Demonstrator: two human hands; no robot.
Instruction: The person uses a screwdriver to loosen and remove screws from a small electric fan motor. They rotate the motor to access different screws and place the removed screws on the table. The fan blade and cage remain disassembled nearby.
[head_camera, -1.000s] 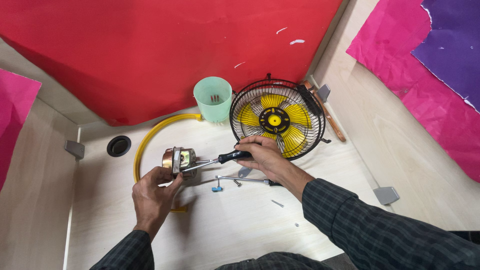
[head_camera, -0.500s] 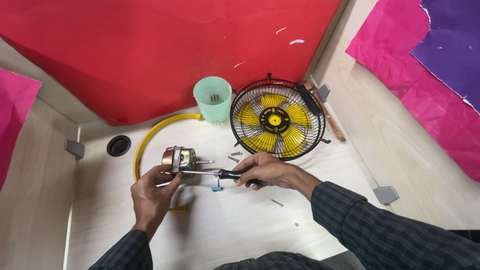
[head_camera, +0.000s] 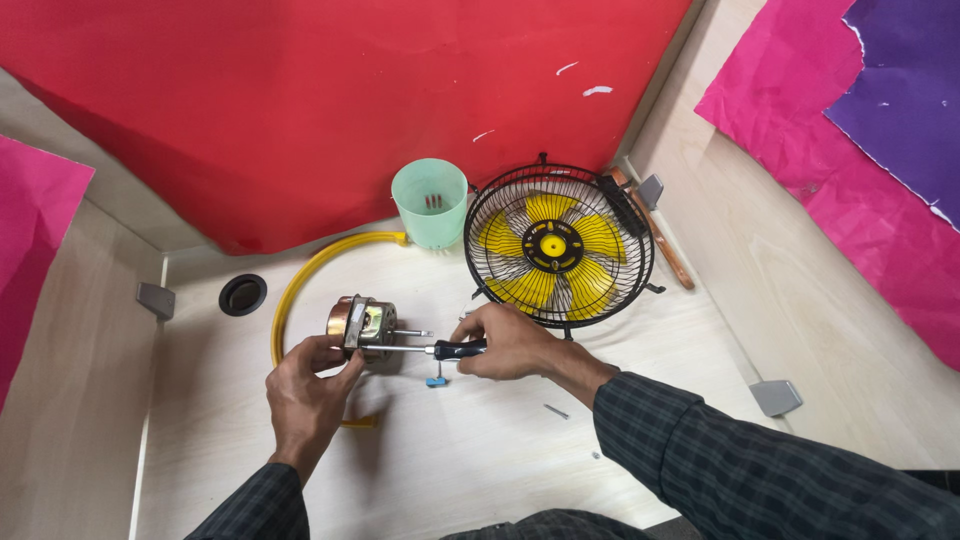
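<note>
The right hand (head_camera: 510, 342) is closed around a black-handled screwdriver (head_camera: 440, 349), its shaft lying level and its tip at a small fan motor (head_camera: 362, 325). The left hand (head_camera: 305, 385) grips that motor from below, just above the pale wooden table (head_camera: 480, 450) (copper windings show). Behind stand a yellow-bladed caged fan (head_camera: 555, 245), a green cup (head_camera: 430, 203) and a curved yellow hose (head_camera: 300, 290).

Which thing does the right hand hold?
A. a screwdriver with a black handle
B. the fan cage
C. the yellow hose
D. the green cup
A: the right hand grasps the screwdriver, its shaft pointing at the small motor held by the left hand.
</note>
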